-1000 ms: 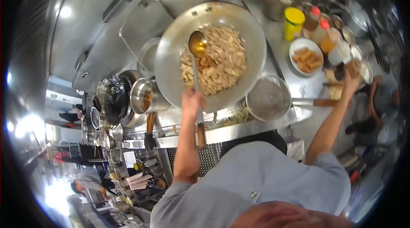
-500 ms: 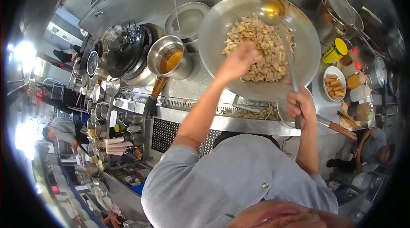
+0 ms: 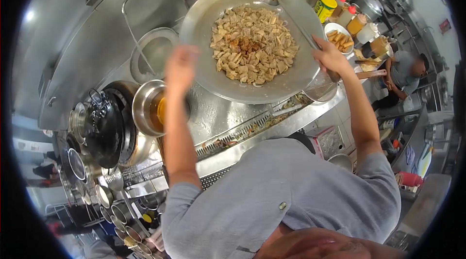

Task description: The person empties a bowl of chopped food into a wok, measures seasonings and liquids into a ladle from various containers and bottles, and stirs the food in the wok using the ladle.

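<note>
A large wok (image 3: pixel 204 31) holds a heap of sliced, pale brown meat (image 3: pixel 269 60) with a reddish-brown patch of sauce or paste (image 3: pixel 245 45) on top. My right hand (image 3: pixel 332 59) is closed round the handle of a long ladle (image 3: pixel 298 23) at the wok's right side. The ladle's bowl lies against the far inner rim. At the left rim is my left hand (image 3: pixel 182 67), smeared by motion; its fingers cannot be made out, nor whether it touches the wok.
Left of the wok stand a steel pot of amber liquid (image 3: pixel 148 108), a basin (image 3: pixel 155 52) and a black wok (image 3: pixel 104 130). To the right are a yellow tin (image 3: pixel 325 7), a plate of fried rolls (image 3: pixel 340 38) and sauce bottles (image 3: pixel 357 23). A person (image 3: pixel 405 77) sits at far right.
My left hand has moved from above the meat to the wok's left rim. The ladle's bowl has shifted to the far rim, its orange oil no longer visible. The view has turned.
</note>
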A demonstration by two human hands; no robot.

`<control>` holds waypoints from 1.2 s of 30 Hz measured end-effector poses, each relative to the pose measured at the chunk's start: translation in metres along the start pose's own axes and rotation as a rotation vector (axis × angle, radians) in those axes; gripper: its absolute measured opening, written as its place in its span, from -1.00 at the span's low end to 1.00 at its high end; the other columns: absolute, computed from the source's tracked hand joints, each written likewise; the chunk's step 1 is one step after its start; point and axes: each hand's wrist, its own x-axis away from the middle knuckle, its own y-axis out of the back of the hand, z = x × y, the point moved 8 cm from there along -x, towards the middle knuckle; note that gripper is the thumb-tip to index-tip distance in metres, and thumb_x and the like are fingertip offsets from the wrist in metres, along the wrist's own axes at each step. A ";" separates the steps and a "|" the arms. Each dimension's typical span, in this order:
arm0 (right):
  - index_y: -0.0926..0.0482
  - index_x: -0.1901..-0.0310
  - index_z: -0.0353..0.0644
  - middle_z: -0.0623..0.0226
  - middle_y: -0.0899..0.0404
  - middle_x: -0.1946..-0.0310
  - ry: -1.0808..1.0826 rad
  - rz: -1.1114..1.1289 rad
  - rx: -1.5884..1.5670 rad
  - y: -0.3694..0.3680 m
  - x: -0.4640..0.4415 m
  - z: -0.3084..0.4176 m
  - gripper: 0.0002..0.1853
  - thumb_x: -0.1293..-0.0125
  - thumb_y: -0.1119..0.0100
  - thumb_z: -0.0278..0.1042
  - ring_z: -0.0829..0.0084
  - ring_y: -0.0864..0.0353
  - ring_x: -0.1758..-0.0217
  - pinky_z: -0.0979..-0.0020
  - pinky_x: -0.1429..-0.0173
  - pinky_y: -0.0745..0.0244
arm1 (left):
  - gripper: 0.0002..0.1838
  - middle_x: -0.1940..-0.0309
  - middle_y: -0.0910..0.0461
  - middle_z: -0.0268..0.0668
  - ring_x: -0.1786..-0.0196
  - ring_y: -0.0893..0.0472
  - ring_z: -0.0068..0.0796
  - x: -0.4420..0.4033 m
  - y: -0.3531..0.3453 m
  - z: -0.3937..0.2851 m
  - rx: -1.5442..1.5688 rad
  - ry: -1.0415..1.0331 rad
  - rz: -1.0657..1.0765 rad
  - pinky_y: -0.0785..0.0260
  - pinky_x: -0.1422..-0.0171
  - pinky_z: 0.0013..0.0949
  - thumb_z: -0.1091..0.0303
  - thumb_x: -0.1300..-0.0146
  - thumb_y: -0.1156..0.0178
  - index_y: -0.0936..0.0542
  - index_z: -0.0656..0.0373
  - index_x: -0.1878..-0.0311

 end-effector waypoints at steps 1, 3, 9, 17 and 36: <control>-0.36 -0.30 -0.30 0.39 -0.41 0.64 -0.037 0.030 0.071 -0.005 -0.015 0.007 -0.44 -0.28 -0.07 -0.28 0.54 -0.39 0.75 0.44 0.61 -0.32 | -0.69 0.07 -0.67 -0.22 -0.03 -0.63 -0.31 0.027 -0.039 -0.014 -0.115 0.128 0.263 -0.42 -0.17 -0.23 0.13 -0.38 -0.16 -0.60 0.09 -0.04; -0.31 -0.35 -0.26 0.35 -0.45 0.57 -0.105 0.135 0.137 -0.026 -0.043 0.013 -0.40 -0.30 -0.09 -0.22 0.53 -0.42 0.73 0.44 0.60 -0.36 | -0.73 0.11 -0.65 -0.17 0.00 -0.62 -0.23 0.086 -0.120 -0.047 0.098 -0.109 0.566 -0.43 -0.12 -0.18 0.19 -0.36 -0.15 -0.59 0.12 -0.01; -0.24 -0.41 -0.09 0.14 -0.59 0.47 0.357 0.203 0.520 -0.099 -0.033 0.002 -0.38 -0.33 -0.07 -0.22 0.27 -0.60 0.57 0.24 0.47 -0.50 | -0.74 0.26 -0.64 -0.02 0.17 -0.63 0.06 0.175 -0.227 -0.079 -0.090 -0.346 0.652 -0.45 0.12 0.02 0.23 -0.36 -0.09 -0.50 0.18 0.01; -0.20 -0.44 0.02 0.05 -0.59 0.48 0.216 0.255 1.214 0.017 0.094 0.040 -0.32 -0.26 -0.08 -0.35 -0.03 -0.62 0.41 0.04 0.28 -0.51 | -0.78 0.34 -0.66 -0.06 0.28 -0.65 0.06 0.181 -0.235 -0.072 -0.216 -0.378 0.599 -0.44 0.25 0.10 0.20 -0.36 -0.07 -0.46 0.16 0.13; -0.16 -0.44 -0.05 -0.05 -0.64 0.38 0.154 0.282 1.087 0.001 0.094 -0.023 -0.35 -0.29 0.01 -0.42 -0.08 -0.65 0.28 -0.02 0.18 -0.52 | -0.67 0.46 -0.65 -0.10 0.35 -0.64 0.04 0.181 -0.221 -0.090 -0.233 -0.257 0.423 -0.42 0.27 0.06 0.04 -0.32 -0.15 -0.55 0.16 0.29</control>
